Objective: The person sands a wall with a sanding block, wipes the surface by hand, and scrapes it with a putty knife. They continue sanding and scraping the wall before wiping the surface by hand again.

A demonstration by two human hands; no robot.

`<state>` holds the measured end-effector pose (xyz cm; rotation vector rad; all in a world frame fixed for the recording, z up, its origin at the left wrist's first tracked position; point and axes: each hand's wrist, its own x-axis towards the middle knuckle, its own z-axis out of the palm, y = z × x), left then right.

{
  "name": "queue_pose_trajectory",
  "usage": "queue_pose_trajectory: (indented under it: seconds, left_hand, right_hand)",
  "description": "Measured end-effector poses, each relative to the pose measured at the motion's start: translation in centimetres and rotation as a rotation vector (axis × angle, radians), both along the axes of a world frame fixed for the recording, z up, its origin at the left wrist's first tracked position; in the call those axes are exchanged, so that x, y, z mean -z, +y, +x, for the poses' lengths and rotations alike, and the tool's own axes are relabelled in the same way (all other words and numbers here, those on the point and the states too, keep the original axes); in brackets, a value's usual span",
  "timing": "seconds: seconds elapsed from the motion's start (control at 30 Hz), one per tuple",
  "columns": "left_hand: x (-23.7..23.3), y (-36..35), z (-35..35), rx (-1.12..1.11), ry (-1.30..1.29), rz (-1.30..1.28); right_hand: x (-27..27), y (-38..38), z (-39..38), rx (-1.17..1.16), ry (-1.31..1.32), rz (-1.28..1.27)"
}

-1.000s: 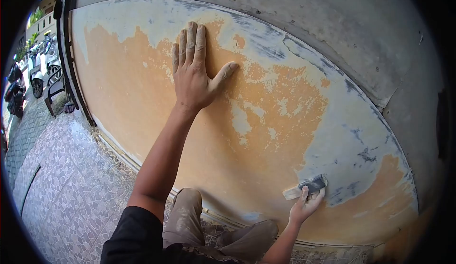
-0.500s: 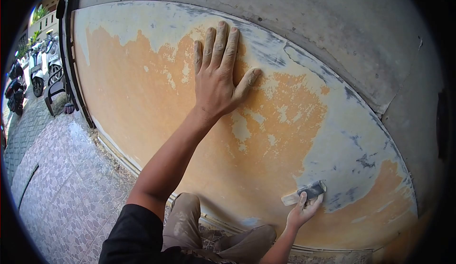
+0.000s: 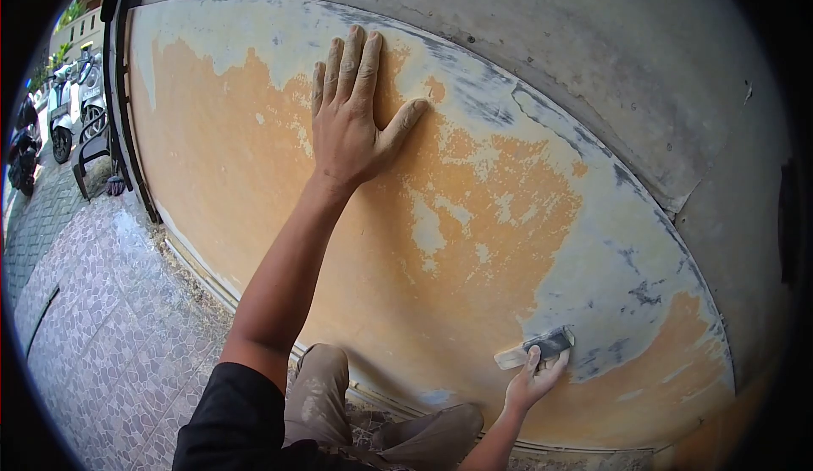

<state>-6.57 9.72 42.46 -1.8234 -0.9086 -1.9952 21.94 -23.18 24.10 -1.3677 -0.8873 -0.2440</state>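
Observation:
My left hand lies flat with fingers stretched out on the upper part of a wall with worn orange paint and pale, bare-looking patches. Nothing is in it, and pale dust coats its fingers. Lower down on the right, my right hand is closed around a sanding block, dark on top with a pale end sticking out to the left. The block is against the wall, beside a whitish area with dark grey scuffs. Its underside is hidden.
A bare grey surface borders the wall along its curved-looking edge. Patterned floor tiles lie at the left. Beyond a dark post stand a chair and a parked scooter. My dusty knees are close to the wall's base.
My left hand has slid left and slightly up across the wall, still flat. My right hand with the sanding block stays in nearly the same place. The view has shifted a little.

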Motion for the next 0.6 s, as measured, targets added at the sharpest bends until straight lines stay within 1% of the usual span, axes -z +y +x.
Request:
queue_pose_trajectory:
  seconds: [0.27,0.37,0.53,0.6]
  left_hand:
    - [1.2,0.9,0.0,-0.032,-0.054,-0.022]
    - [2.4,1.4,-1.0,-0.07,-0.051,-0.061]
    - [4.6,2.9,-2.8,-0.048,-0.094,-0.114]
    - [5.3,3.0,-3.1,-0.036,-0.109,-0.183]
  right_hand:
    - [-0.2,0.2,-0.3,0.003,0.013,0.017]
    - [-0.1,0.2,-0.2,-0.014,0.022,0.028]
    - [0.3,-0.1,0.1,-0.01,0.023,0.006]
    - [0.5,0.0,0.3,-0.008,0.019,0.001]
